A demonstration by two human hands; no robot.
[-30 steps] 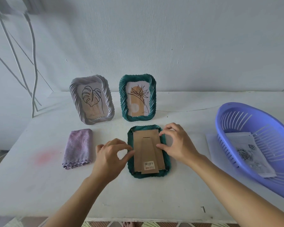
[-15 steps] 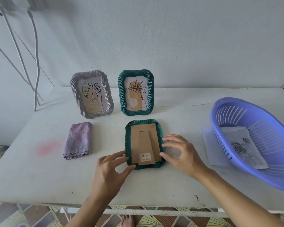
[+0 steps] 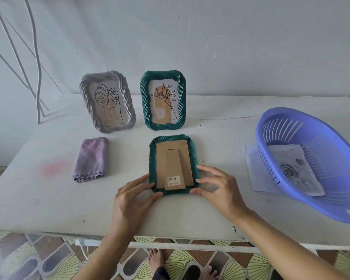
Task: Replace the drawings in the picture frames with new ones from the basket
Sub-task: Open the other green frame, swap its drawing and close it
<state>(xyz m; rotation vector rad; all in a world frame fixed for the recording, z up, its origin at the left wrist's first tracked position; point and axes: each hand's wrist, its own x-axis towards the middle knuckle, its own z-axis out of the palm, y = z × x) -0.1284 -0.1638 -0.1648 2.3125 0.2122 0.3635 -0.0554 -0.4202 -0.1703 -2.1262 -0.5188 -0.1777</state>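
Frame (image 3: 173, 164) (face-down) between left hand (image 3: 132, 199), right hand (image 3: 220, 190).

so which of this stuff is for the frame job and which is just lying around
For the job: face-down green frame, standing green frame, grey frame, blue basket, rose drawing inside it.
Lying about: purple cloth, white cables, paper sheet at the basket's left edge (purpose unclear).

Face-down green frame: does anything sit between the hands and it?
Nothing visible does. The left hand and right hand flank the face-down green frame at its near corners, fingertips at its rim; the purple cloth and basket lie aside.
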